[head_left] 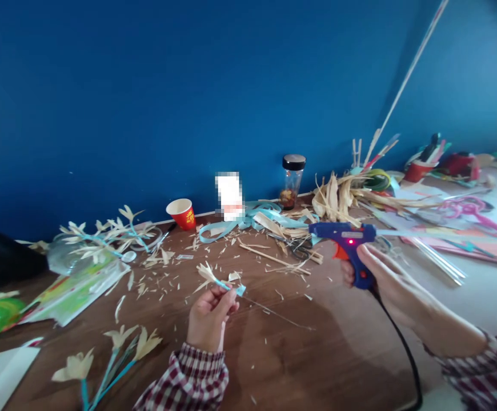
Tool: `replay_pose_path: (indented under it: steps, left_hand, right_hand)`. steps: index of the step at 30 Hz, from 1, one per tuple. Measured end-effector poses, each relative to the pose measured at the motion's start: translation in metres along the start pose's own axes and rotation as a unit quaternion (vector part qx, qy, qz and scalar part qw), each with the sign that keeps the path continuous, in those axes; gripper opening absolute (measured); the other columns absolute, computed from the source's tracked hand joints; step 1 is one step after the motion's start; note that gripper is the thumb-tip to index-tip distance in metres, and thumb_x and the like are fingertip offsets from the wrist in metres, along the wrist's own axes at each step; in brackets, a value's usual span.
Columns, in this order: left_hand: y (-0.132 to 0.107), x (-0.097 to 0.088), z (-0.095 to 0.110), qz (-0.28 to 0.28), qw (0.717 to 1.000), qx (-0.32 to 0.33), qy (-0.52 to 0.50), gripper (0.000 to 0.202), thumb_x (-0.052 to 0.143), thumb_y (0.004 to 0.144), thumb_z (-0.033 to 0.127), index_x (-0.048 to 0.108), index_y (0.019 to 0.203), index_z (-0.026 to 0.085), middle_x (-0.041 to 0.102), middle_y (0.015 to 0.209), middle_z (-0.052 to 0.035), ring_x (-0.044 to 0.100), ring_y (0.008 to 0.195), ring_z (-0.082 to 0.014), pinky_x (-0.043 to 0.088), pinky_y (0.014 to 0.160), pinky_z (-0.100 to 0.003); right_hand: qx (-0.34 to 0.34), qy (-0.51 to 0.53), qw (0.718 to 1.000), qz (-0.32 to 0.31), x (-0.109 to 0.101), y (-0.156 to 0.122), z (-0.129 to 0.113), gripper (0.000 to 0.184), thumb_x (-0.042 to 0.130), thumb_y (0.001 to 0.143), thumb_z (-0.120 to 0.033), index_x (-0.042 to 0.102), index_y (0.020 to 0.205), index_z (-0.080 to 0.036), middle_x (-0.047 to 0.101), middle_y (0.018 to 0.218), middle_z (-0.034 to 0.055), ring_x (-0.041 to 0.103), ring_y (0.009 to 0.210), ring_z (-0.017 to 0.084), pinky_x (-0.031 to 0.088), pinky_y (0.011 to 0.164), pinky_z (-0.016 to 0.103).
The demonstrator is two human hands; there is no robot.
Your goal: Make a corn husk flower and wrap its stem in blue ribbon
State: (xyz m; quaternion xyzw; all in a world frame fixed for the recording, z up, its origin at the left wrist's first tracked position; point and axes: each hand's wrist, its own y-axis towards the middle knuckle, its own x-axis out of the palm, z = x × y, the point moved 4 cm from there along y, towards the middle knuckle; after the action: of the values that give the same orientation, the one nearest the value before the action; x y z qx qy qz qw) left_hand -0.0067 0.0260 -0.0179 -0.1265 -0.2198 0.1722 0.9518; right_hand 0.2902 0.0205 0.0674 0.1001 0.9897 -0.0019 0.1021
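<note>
My left hand [209,317] is closed in a pinch on a small straw flower [214,277] with pale petals, a light-blue wrapped stem and a thin wire trailing right over the wooden table [317,354]. My right hand [385,279] grips the handle of a blue hot glue gun [345,237]. Its red light is on, its nozzle points left toward the flower, and its black cord [403,348] runs back toward me. The two hands are apart, with a gap between nozzle and flower.
Finished straw flowers lie at the front left [111,348] and back left [103,234]. A red paper cup [182,214], a black-lidded jar [292,181], blue ribbon [248,220], a straw pile [338,200] and scattered scraps crowd the back. Coloured craft sheets [458,234] cover the right.
</note>
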Motion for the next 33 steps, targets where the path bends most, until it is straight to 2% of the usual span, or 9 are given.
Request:
replay_pose_path:
  steps: [3, 7, 12, 17, 21, 25, 28, 33]
  left_hand:
    - [0.000, 0.000, 0.001, 0.000, 1.000, 0.000, -0.007, 0.028, 0.083, 0.047, 0.025, 0.063, 0.064, 0.013, 0.064, 0.062, 0.0001, 0.055, 0.053, -0.0073, 0.047, 0.052, -0.019]
    - [0.001, -0.001, 0.000, -0.001, 1.000, -0.011, -0.021, 0.029, 0.083, 0.047, 0.025, 0.062, 0.063, 0.013, 0.063, 0.060, 0.0006, 0.055, 0.052, -0.0074, 0.047, 0.052, -0.020]
    - [0.001, -0.001, 0.001, -0.002, 0.999, -0.015, -0.037, 0.029, 0.083, 0.046, 0.025, 0.062, 0.062, 0.013, 0.063, 0.059, 0.0010, 0.054, 0.051, -0.0072, 0.047, 0.051, -0.020]
    - [0.001, 0.000, 0.003, -0.007, 0.999, 0.005, -0.035, 0.029, 0.083, 0.047, 0.026, 0.061, 0.060, 0.013, 0.063, 0.061, 0.0008, 0.054, 0.050, -0.0069, 0.046, 0.051, -0.021]
    - [0.001, 0.000, 0.003, -0.009, 0.999, 0.000, -0.034, 0.030, 0.083, 0.047, 0.028, 0.062, 0.062, 0.014, 0.063, 0.059, 0.0014, 0.054, 0.049, -0.0068, 0.046, 0.050, -0.021]
    - [0.002, 0.000, 0.001, -0.014, 0.999, -0.002, -0.031, 0.028, 0.083, 0.048, 0.026, 0.064, 0.063, 0.014, 0.062, 0.058, 0.0017, 0.054, 0.051, -0.0071, 0.046, 0.051, -0.019]
    - [0.003, -0.001, 0.000, -0.024, 0.999, 0.009, -0.023, 0.025, 0.082, 0.051, 0.026, 0.063, 0.063, 0.014, 0.062, 0.058, 0.0017, 0.054, 0.050, -0.0072, 0.046, 0.051, -0.019]
    - [0.004, -0.002, -0.002, -0.023, 0.999, 0.019, -0.017, 0.025, 0.081, 0.053, 0.026, 0.063, 0.064, 0.013, 0.063, 0.060, 0.0007, 0.054, 0.051, -0.0074, 0.046, 0.051, -0.020]
  right_hand:
    - [0.105, 0.120, 0.979, -0.125, 0.034, -0.015, 0.012, 0.041, 0.041, 0.088, -0.052, 0.059, 0.074, -0.017, 0.059, 0.068, 0.0036, 0.053, 0.062, 0.015, 0.045, 0.062, 0.025]
    - [0.175, 0.191, 0.943, -0.208, 0.063, -0.031, 0.021, 0.034, 0.052, 0.083, -0.050, 0.061, 0.079, -0.017, 0.057, 0.069, 0.0020, 0.051, 0.062, 0.013, 0.044, 0.059, 0.022]
    - [0.231, 0.234, 0.914, -0.237, 0.083, -0.043, 0.031, 0.038, 0.051, 0.080, -0.057, 0.059, 0.076, -0.020, 0.053, 0.067, 0.0002, 0.048, 0.056, 0.013, 0.047, 0.053, 0.025]
    - [0.208, 0.256, 0.904, -0.271, 0.095, -0.046, 0.041, 0.040, 0.048, 0.081, -0.059, 0.060, 0.079, -0.021, 0.046, 0.059, -0.0025, 0.040, 0.047, 0.010, 0.042, 0.046, 0.023]
    - [0.169, 0.240, 0.913, -0.283, 0.098, -0.047, 0.040, 0.042, 0.044, 0.083, -0.059, 0.061, 0.086, -0.021, 0.046, 0.057, -0.0027, 0.042, 0.045, 0.010, 0.042, 0.045, 0.024]
    - [0.152, 0.154, 0.929, -0.301, 0.098, -0.050, 0.035, 0.051, 0.037, 0.085, -0.062, 0.060, 0.098, -0.018, 0.052, 0.059, -0.0010, 0.048, 0.047, 0.012, 0.043, 0.047, 0.024]
    - [0.142, 0.088, 0.948, -0.269, 0.094, -0.050, 0.037, 0.054, 0.035, 0.085, -0.062, 0.060, 0.101, -0.018, 0.055, 0.064, 0.0013, 0.050, 0.054, 0.014, 0.044, 0.049, 0.025]
    - [0.129, 0.003, 0.971, -0.202, 0.086, -0.046, 0.050, 0.051, 0.038, 0.084, -0.062, 0.065, 0.095, -0.020, 0.061, 0.079, 0.0051, 0.055, 0.070, 0.018, 0.046, 0.064, 0.030]
